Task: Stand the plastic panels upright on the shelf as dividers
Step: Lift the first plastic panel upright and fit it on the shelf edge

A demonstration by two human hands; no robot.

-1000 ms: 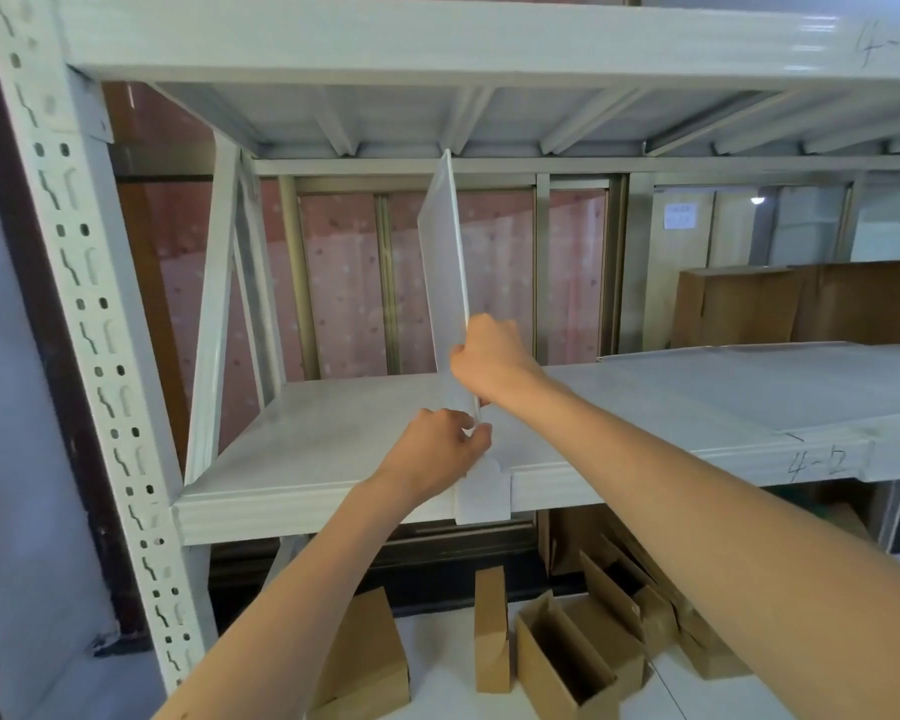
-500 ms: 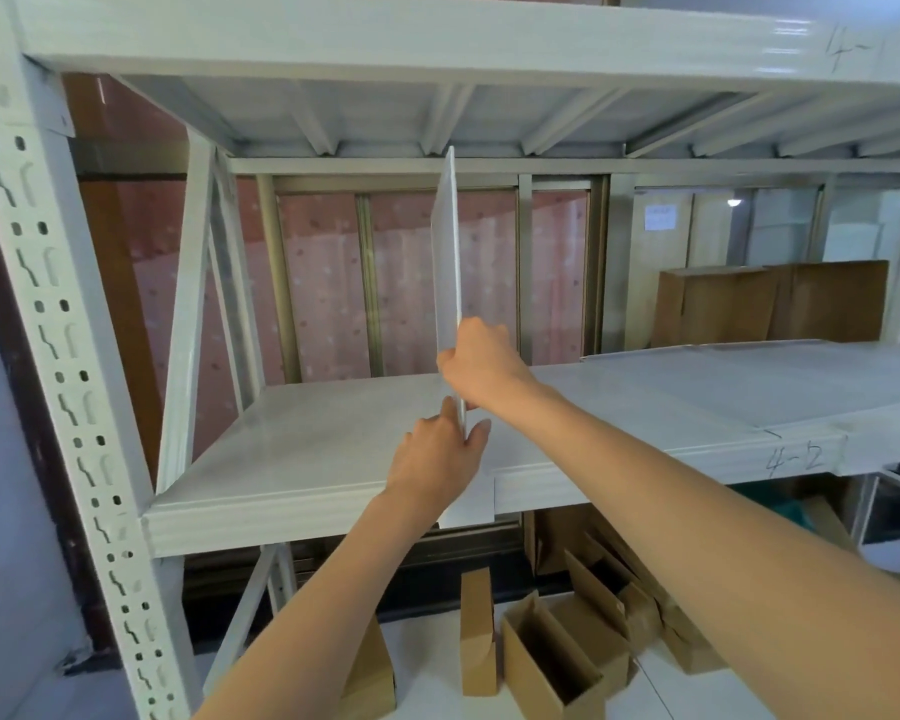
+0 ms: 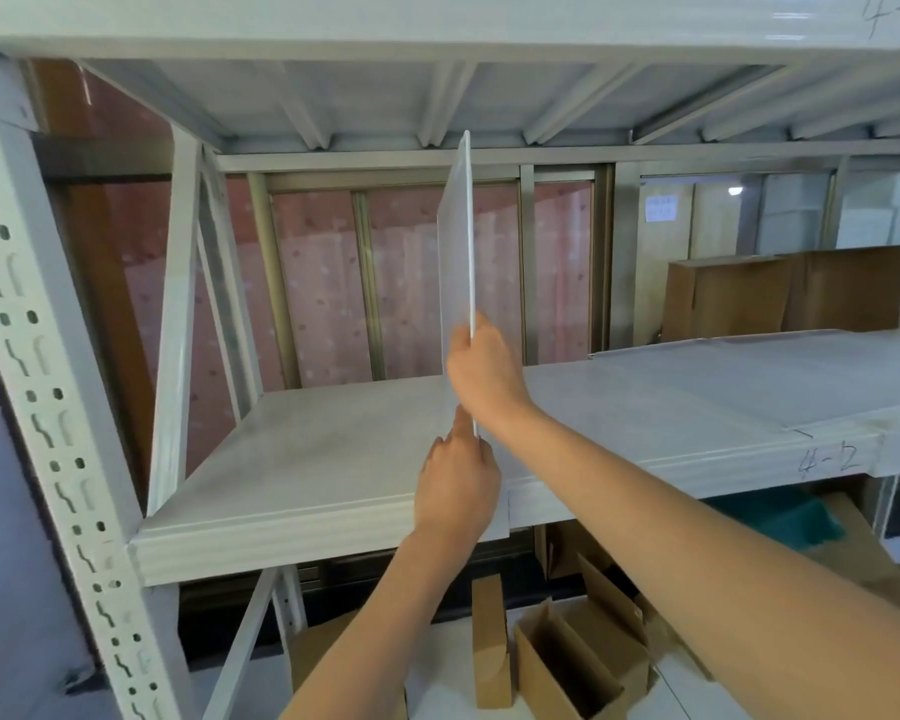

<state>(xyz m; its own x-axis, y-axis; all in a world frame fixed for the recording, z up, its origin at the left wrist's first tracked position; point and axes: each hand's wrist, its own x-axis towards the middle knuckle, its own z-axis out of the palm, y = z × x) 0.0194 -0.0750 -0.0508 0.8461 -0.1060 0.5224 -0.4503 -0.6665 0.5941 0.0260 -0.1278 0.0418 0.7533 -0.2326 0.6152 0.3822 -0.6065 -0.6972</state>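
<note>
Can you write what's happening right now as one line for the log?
step: standing divider | plastic panel: upright on shelf | right hand: gripping panel edge | left hand: steadying panel bottom

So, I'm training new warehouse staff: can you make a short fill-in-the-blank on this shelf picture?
1. The plastic panel stands ____ on the shelf.
2. The right hand grips the panel's near ____.
3. The left hand is ____ the right hand.
4. The boxes on the floor are made of ____.

Missing: upright; edge; below; cardboard
</note>
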